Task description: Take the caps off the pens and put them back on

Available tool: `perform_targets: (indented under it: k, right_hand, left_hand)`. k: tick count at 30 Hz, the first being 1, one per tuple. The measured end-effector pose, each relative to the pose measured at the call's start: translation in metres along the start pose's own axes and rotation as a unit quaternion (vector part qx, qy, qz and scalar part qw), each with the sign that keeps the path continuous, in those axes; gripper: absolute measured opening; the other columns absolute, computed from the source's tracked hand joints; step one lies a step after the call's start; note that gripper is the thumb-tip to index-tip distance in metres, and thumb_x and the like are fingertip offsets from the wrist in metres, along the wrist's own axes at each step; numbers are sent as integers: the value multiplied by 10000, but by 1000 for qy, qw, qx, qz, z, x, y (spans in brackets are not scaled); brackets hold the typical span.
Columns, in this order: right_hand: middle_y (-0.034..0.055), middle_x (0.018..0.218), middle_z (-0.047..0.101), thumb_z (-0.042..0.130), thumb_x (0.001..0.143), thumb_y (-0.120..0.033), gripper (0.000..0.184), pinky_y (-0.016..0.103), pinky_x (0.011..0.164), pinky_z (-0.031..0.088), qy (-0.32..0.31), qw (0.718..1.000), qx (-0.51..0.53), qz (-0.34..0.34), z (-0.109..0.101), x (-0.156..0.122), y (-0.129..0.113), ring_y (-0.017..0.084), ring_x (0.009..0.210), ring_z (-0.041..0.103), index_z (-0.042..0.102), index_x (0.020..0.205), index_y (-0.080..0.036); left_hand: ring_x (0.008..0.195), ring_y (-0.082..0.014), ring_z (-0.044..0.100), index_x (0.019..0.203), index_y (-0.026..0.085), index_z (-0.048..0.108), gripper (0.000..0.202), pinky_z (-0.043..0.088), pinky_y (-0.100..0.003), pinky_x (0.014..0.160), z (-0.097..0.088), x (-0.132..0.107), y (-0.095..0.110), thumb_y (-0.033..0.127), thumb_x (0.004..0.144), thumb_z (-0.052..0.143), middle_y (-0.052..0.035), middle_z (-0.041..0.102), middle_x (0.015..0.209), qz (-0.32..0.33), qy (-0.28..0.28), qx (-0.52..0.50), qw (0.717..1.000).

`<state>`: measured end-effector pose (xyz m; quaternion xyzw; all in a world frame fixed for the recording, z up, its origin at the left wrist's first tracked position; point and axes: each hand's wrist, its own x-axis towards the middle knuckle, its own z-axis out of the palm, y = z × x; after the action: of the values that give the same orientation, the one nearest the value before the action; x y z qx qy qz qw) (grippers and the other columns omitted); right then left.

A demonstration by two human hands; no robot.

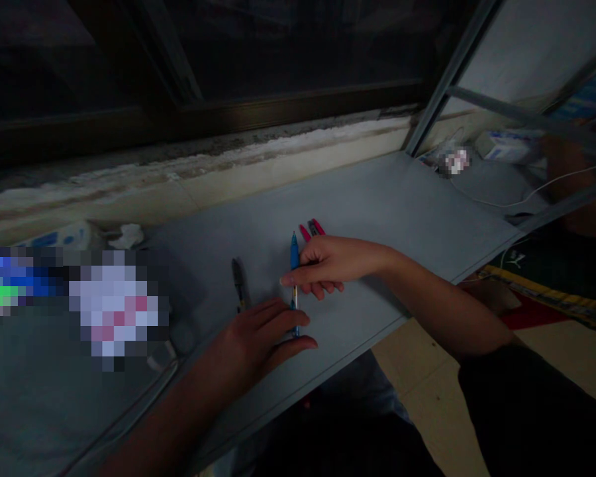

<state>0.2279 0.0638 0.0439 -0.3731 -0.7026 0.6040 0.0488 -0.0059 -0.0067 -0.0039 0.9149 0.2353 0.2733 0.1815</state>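
Observation:
A blue pen (295, 252) stands nearly lengthwise in front of me, its point facing away from me. My right hand (322, 265) pinches its middle between thumb and curled fingers. Around the pen's near end is my left hand (263, 338), its index finger across the barrel and its thumb at the end. On the desk left of the blue pen lies a black pen (238, 277), its near part hidden by my left hand. Just beyond my right hand are pink-red pens (318, 226) with a dark one between them, partly covered by that hand.
The grey desk (367, 192) runs along a wall below a dark window. A crumpled tissue (126, 236) and a tissue pack (59, 235) lie at the left, near blurred items and a cable. Beyond a metal frame (437, 112) at the right, another person's arm (569, 169) shows.

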Motion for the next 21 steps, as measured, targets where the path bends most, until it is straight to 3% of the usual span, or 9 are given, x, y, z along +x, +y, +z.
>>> perform_targets:
  k: [4,11,21]
  right_hand:
    - [-17,595,644,664,920,-638,530,199,450,407,5,1000,-3,2,-3,-2,1,59,458,528,655,762,-133]
    - [-25,614,638,714,904,-589,482,188,441,391,50,999,-6,-21,1,2,2,54,466,516,631,740,-143]
    - [-37,654,620,709,913,-523,429,196,434,380,112,992,-6,-61,2,3,2,61,473,502,564,722,-168]
  left_hand:
    - [932,-183,768,1175,230,657,252,647,-300,809,3,-2,-2,430,1023,661,-39,762,1025,-5,5,-13,1000]
    - [744,-135,732,1052,232,663,154,593,-239,693,2,-4,-3,384,1045,637,19,720,849,-4,-13,-6,1000]
    - [771,-141,740,1086,229,657,182,597,-244,711,0,-2,-1,401,1062,601,1,738,911,-17,-22,-23,999]
